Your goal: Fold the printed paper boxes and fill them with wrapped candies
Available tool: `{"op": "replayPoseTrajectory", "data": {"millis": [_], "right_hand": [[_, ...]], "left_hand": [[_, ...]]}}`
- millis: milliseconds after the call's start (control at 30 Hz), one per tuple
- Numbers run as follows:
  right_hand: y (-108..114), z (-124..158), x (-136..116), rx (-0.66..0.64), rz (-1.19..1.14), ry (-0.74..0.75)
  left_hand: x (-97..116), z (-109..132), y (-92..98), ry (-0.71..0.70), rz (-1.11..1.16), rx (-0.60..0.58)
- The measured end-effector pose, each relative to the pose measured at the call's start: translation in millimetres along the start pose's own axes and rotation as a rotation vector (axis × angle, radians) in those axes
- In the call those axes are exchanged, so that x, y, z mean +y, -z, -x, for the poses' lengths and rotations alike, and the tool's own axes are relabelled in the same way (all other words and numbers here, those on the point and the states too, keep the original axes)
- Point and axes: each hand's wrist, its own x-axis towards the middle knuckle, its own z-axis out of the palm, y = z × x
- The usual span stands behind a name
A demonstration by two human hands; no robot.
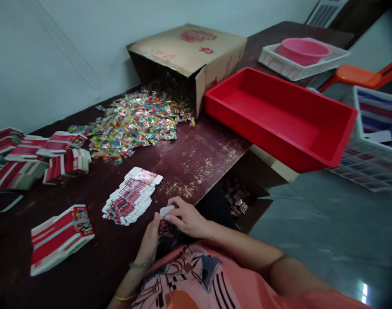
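Close to my body, at the table's front edge, both hands hold a small printed carton with a white flap (167, 211). My left hand (151, 234) is closed around its left side, the thumb by the flap. From the right, my right hand (188, 218) has its fingers pressed at the flap. What the carton holds is hidden. Just beyond my hands lies a fanned stack of flat white-and-red cartons (131, 197). Farther back is a large heap of small wrapped candies (141, 122), spilling from a cardboard box (189, 47) on its side.
Red-striped carton bundles (62, 238) lie at left, with more bundles (65, 165) behind. A red tray (279, 111) juts past the table edge. Below it sits an open cardboard box (257, 210) with packets inside. White crates (376, 150), a pink basin (305, 50) and an orange chair (358, 76) are at right.
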Motion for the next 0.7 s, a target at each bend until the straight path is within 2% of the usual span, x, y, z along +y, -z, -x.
{"op": "replayPoseTrajectory", "data": {"millis": [67,133,233,333,433,533,600,700], "right_hand": [[5.7,1.8,0.7,0.040,-0.206,-0.069],[8.4,1.2,4.6,0.062,-0.486,-0.224],[10.8,-4.8,12.6,-0.078,-0.786,-0.442],[13.5,-12.9,18.3,-0.259,-0.826,-0.509],[15.8,-17.7,19.2,-0.326,-0.722,-0.453],[18.8,-18.2,17.4,-0.372,-0.710,-0.442],[21.8,-17.1,16.0,-0.429,-0.808,-0.493],[24.9,-16.5,15.8,-0.457,-0.990,-0.576]], "left_hand": [[4.0,1.9,-4.2,-0.025,-0.005,-0.027],[9.0,5.5,-8.8,-0.057,-0.011,-0.048],[17.8,10.5,-13.2,-0.130,-0.124,-0.107],[24.6,12.1,-12.7,-0.261,-0.361,-0.209],[24.2,8.9,-8.5,-0.314,-0.492,-0.200],[17.0,2.2,-2.5,-0.196,-0.348,-0.150],[11.8,-1.1,1.5,-0.134,-0.212,-0.128],[8.9,-1.6,6.3,-0.122,-0.093,-0.130]]}}
